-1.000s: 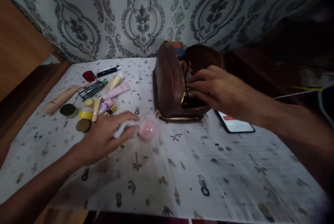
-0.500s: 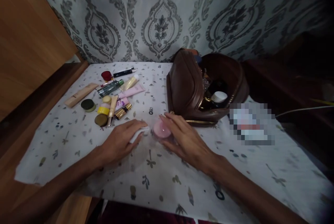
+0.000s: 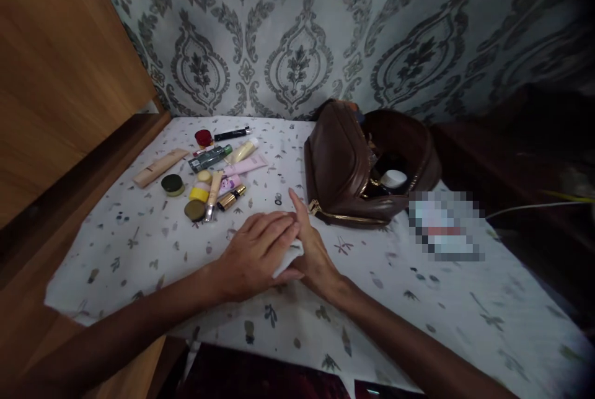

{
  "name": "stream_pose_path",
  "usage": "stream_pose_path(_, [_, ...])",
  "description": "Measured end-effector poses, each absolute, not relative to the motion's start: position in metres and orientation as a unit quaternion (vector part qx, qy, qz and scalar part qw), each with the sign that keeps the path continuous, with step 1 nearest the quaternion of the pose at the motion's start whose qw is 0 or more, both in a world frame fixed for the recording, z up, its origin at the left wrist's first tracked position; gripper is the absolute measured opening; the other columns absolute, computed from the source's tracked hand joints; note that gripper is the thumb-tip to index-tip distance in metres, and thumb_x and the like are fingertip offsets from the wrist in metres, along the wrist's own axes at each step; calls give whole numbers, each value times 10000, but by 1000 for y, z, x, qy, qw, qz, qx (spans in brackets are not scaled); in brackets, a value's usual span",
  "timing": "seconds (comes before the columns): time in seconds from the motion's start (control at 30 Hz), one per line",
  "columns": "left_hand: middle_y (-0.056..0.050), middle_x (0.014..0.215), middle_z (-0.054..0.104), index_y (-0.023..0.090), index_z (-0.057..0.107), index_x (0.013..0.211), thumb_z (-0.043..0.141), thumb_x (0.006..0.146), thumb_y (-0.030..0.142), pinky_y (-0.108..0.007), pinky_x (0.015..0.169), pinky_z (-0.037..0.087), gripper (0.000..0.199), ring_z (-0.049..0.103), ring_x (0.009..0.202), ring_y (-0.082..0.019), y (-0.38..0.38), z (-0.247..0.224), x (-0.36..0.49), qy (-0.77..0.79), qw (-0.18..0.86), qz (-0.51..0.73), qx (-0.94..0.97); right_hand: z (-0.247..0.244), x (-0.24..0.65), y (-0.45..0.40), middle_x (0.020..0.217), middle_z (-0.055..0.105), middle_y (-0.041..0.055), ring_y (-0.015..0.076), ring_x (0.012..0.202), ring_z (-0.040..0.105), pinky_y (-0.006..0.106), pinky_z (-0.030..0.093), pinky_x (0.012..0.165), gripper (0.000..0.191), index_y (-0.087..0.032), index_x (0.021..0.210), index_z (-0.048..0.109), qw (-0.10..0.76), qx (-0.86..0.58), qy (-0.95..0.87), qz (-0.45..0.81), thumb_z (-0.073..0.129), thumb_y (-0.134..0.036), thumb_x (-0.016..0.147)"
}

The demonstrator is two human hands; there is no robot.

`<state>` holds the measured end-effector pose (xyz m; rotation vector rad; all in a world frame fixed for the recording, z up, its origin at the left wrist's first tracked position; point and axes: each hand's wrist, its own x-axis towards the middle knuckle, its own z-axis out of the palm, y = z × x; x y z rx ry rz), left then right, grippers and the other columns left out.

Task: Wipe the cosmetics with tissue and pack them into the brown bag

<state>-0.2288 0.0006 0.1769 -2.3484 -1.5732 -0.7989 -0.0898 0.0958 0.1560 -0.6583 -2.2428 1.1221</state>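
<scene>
My left hand (image 3: pixel 260 253) is closed on a white wipe (image 3: pixel 292 256), folded under its fingers. It presses the wipe against the palm side of my right hand (image 3: pixel 316 250). My right hand stands on edge with its fingers curved toward the left. A pink round container, seen in that hand a moment earlier, is covered by my left hand and the wipe. Left of the hands lies a group of cosmetics: a gold-capped bottle (image 3: pixel 231 198), a cream-coloured tube (image 3: pixel 213 194), a pink tube (image 3: pixel 245 165) and several small jars.
An open brown leather bag (image 3: pixel 332 163) stands behind the hands to the right, with a white-lidded jar (image 3: pixel 393 178) inside. A blurred-out item (image 3: pixel 446 225) lies right of it, beside a white cable (image 3: pixel 534 207). A wooden cabinet (image 3: pixel 69 46) borders the left.
My left hand has moved right with the wipe and now covers the pink container in my right hand. The camera view has shifted a little; the cosmetics and bag stay put.
</scene>
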Motion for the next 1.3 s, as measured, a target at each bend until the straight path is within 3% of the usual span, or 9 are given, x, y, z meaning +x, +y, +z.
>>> stream_pose_path(0.1, [-209,1245,607,94,540,1230,428,984,503,-528,1008,441,490,541,1203,-328,7,183,-230,-611,58,-232,-755,156,-100,88,1364,585,177,312,1230,591,480,499,995,1031,-173,1581,40,306,-242,-831,397,611,-192,722])
stream_pose_path(0.23, [-121,1102,632,151,552,1115,363,1002,417,-439,921,475,346,593,1041,-268,11,194,-250,-689,-119,-259,-666,152,-114,79,1197,686,164,305,1033,690,471,567,863,1065,-161,1585,45,302,-277,-819,401,636,-160,699])
stream_pose_path(0.33, [-68,1007,637,182,557,1098,411,957,398,-372,884,468,297,601,966,-233,15,188,-266,-694,-258,-358,-569,145,-118,72,1185,691,144,307,1080,672,496,547,920,1065,-191,1574,130,308,-259,-816,416,703,-160,677])
stream_pose_path(0.5, [-36,896,620,163,598,969,568,815,432,-277,733,460,311,586,815,-184,21,163,-270,-575,-452,-586,-348,134,-120,72,1249,655,142,295,1153,636,503,484,1026,1011,-224,1516,267,327,-227,-744,536,818,-332,676])
stream_pose_path(0.63, [-46,981,616,162,608,943,568,844,434,-271,803,461,292,569,918,-182,21,151,-259,-518,-452,-650,-324,135,-122,79,1369,581,148,296,1255,575,461,469,1066,786,-223,1374,453,345,-228,-691,592,798,-435,700])
stream_pose_path(0.77, [-43,1020,608,185,591,1068,491,934,486,-274,816,469,344,562,950,-180,17,147,-254,-516,-455,-635,-352,132,-122,83,1312,610,134,297,1223,586,461,467,1063,654,-223,1273,534,381,-241,-715,534,779,-464,717])
stream_pose_path(0.87, [-38,1015,605,177,590,1083,551,905,509,-259,795,469,379,561,936,-171,17,145,-251,-488,-471,-648,-348,125,-118,85,1272,607,126,293,1192,583,477,463,1048,629,-221,1288,560,399,-243,-765,443,762,-465,745])
stream_pose_path(1.03, [0,867,595,149,616,916,653,814,516,-249,762,459,382,550,828,-138,26,138,-249,-452,-481,-683,-312,120,-108,87,1165,611,107,283,1060,592,470,514,918,625,-243,1308,604,405,-224,-825,325,730,-531,768])
stream_pose_path(1.3, [-16,789,615,132,644,758,663,799,554,-273,781,450,424,549,797,-154,23,143,-263,-469,-496,-659,-317,123,-104,82,1203,663,89,258,1006,636,396,534,848,635,-267,1313,584,353,-160,-850,357,797,-451,743])
